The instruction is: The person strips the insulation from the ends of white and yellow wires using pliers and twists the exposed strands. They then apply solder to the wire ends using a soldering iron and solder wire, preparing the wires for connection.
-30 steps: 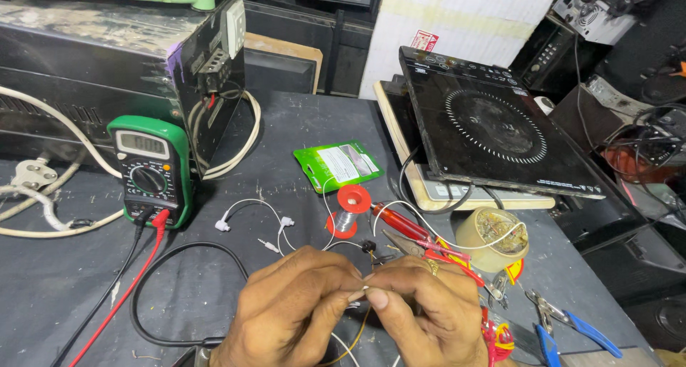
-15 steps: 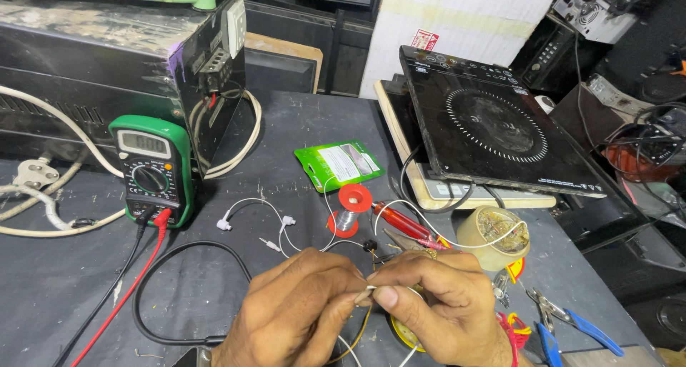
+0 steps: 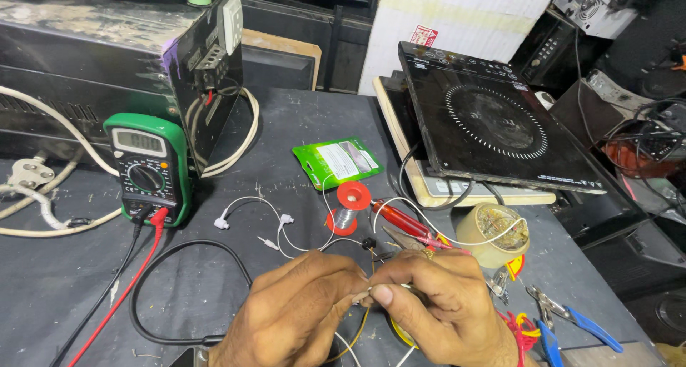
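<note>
At the bottom centre, my left hand [image 3: 296, 317] and my right hand [image 3: 439, 306] meet fingertip to fingertip. Both pinch a thin white wire [image 3: 364, 292] between thumb and forefinger. A yellowish wire [image 3: 350, 338] loops down below the hands. Just beyond the fingers lie a red spool of solder [image 3: 348, 206], a red-handled probe [image 3: 404, 220] and a thin white lead with small plugs [image 3: 250, 217] on the dark grey bench [image 3: 286, 131].
A green multimeter [image 3: 148, 168] with red and black leads stands at the left, before a black box [image 3: 107, 60]. An induction cooktop [image 3: 493, 124] lies at the right, with a tape roll [image 3: 493, 231], blue-handled pliers [image 3: 572, 320] and a green packet [image 3: 337, 161].
Both hands stay together on the wire, with only small finger shifts. The view has drifted slightly.
</note>
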